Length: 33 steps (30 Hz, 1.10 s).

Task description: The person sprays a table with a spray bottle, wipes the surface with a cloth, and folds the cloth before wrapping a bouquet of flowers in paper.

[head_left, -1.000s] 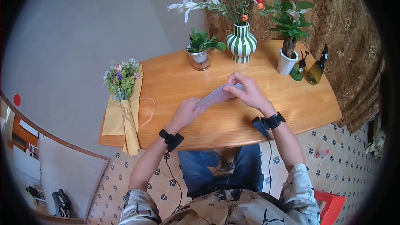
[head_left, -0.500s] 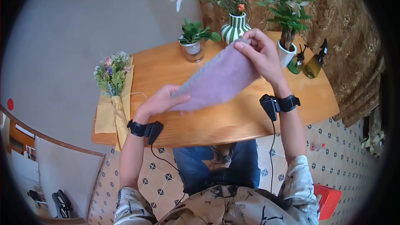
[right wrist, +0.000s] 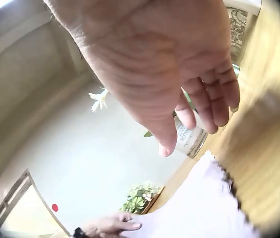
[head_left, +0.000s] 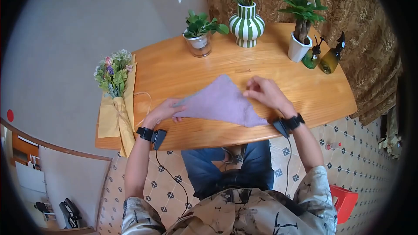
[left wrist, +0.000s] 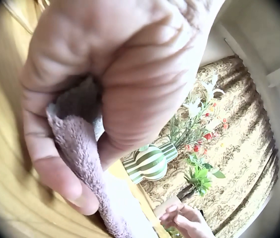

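A lilac cloth (head_left: 217,102) with a greyish underside and a fuzzy texture spreads over the front middle of the wooden table (head_left: 174,74). My left hand (head_left: 164,109) pinches its left corner; in the left wrist view the cloth's edge (left wrist: 78,144) runs folded between thumb and fingers. To the right of the cloth, my right hand (head_left: 267,92) is held over the table with nothing in it. Its fingers (right wrist: 212,101) hang loosely bent in the right wrist view, apart from the cloth.
A bouquet (head_left: 114,76) in yellow paper lies at the table's left edge. Along the back stand a potted plant (head_left: 200,39), a striped vase (head_left: 247,26) of flowers and a white-potted plant (head_left: 299,48). Two spray bottles, one green (head_left: 311,57) and one amber (head_left: 331,61), stand at the right.
Both hands first held the cloth bunched, then stretched it up between them. Now it has come down on the table, and the right hand has let go while the left keeps its corner.
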Tool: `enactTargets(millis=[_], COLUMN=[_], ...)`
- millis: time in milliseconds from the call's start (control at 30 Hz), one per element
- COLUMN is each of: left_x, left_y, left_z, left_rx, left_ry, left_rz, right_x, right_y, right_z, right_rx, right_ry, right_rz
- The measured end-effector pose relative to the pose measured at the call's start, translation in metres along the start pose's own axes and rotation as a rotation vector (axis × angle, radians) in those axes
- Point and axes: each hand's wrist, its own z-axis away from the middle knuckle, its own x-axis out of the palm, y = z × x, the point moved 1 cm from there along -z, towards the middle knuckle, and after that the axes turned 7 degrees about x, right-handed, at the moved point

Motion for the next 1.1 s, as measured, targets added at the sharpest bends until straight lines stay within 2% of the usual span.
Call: enactTargets(millis=[67, 100, 167, 200, 300, 367, 400, 467, 533, 600, 667, 733, 867, 967, 1033, 1100], left_x=[-0.003, -0.004, -0.005, -0.005, -0.006, -0.006, -0.006, -0.007, -0.007, -0.008, -0.008, -0.009, -0.01, -0.008, -0.008, -0.009], left_y=[-0.007, -0.01, -0.012, -0.012, -0.011, -0.014, -0.014, -0.014, -0.013, -0.013, -0.012, -0.012, -0.014, -0.018, -0.017, -0.016], left_z=[0.0, 0.0, 0.001, 0.001, 0.003, 0.004, 0.005, 0.009, 0.013, 0.015, 0.015, 0.017, 0.019, 0.025, 0.027, 0.029], left_rx=[-0.001, 0.001, 0.003, 0.01, 0.039, 0.034, 0.031, 0.03, 0.028, 0.022, 0.03, 0.035, 0.006, -0.013, -0.016, -0.015], left_ry=[-0.002, -0.003, -0.008, -0.008, -0.011, 0.003, 0.018, 0.027, 0.032, 0.058, 0.074, 0.09, 0.074, 0.087, 0.093, 0.108], left_rz=[0.027, 0.048, 0.062, 0.07, 0.045, 0.061, 0.076, 0.105, 0.134, 0.119, 0.129, 0.138, 0.143, 0.156, 0.15, 0.148], right_x=[-0.006, -0.001, 0.008, 0.01, 0.013, 0.004, 0.002, -0.006, -0.01, -0.009, -0.01, -0.016, -0.017, -0.018, -0.017, -0.017], right_y=[-0.012, -0.01, -0.005, -0.001, 0.008, 0.004, 0.007, 0.016, 0.025, 0.029, 0.025, 0.016, 0.02, 0.03, 0.037, 0.038], right_z=[0.028, 0.04, 0.057, 0.059, 0.061, 0.057, 0.056, 0.054, 0.05, 0.049, 0.049, 0.051, 0.059, 0.07, 0.076, 0.081], right_rx=[0.035, 0.042, -0.036, -0.032, -0.011, 0.142, 0.14, 0.159, 0.117, 0.228, 0.212, 0.355, 0.417, 0.395, 0.307, 0.28], right_ry=[-0.185, -0.192, -0.16, -0.16, -0.198, -0.225, -0.227, -0.098, -0.084, -0.137, -0.131, -0.199, -0.176, -0.225, -0.359, -0.362], right_rz=[0.175, 0.177, 0.419, 0.418, 0.356, 0.245, 0.245, 0.032, 0.03, -0.398, -0.438, -0.553, -0.574, -0.521, -0.427, -0.434])
